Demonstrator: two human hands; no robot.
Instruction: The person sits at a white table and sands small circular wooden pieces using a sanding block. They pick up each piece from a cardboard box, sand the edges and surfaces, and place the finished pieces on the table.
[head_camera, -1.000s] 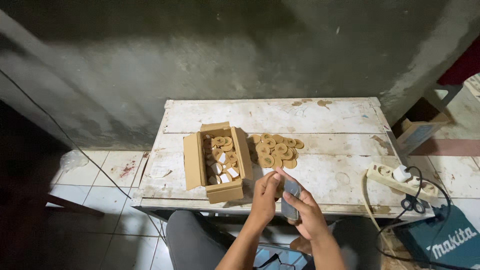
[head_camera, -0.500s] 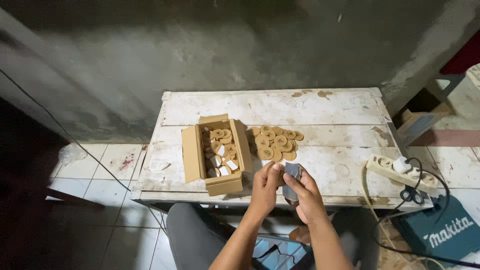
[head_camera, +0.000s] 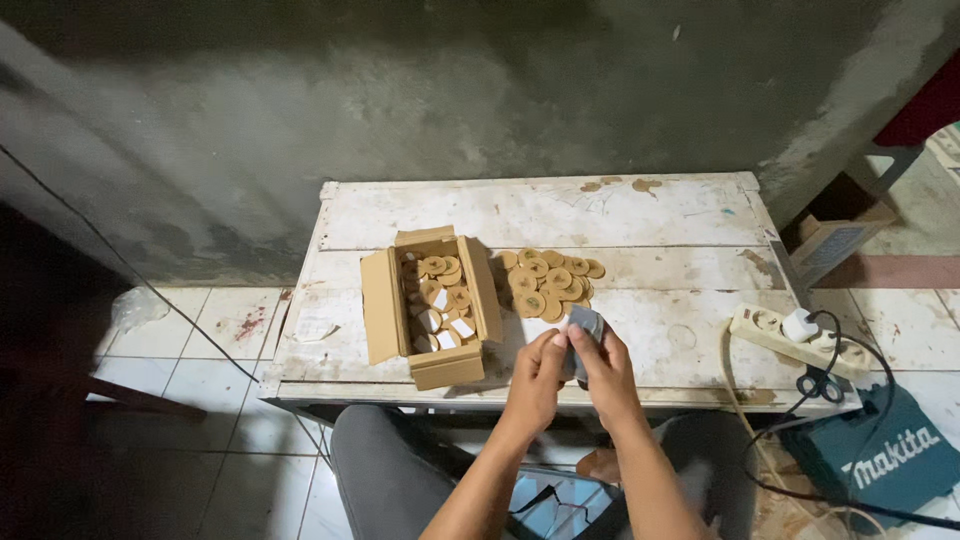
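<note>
From the head view, I see both hands meeting over the near edge of the bench (head_camera: 560, 215), a little right of its middle. My right hand (head_camera: 603, 372) is closed around a small grey block (head_camera: 586, 325), which stands up between the fingers just above the bench surface. My left hand (head_camera: 537, 375) is curled against the block's left side, fingertips pinched at it; whether a disc sits between those fingertips I cannot tell, as the hands cover that spot.

As for progress, I judge the work to be somewhere in the middle. A loose heap of tan round discs (head_camera: 550, 278) lies on the bench just right of the open cardboard box (head_camera: 432, 305), and the box itself holds more discs, some with white faces showing. Which lot is finished and which is waiting I cannot read from this view, so both may need handling.

At the right edge lies a white power strip (head_camera: 795, 338) with a plug in it, its black cable (head_camera: 822, 385) trailing off toward a teal tool case (head_camera: 880, 460) on the floor.

Compared with the frame a second ago, my hands have moved up and closer together, the grey block now raised nearer the heap. The box and discs look unchanged.
</note>
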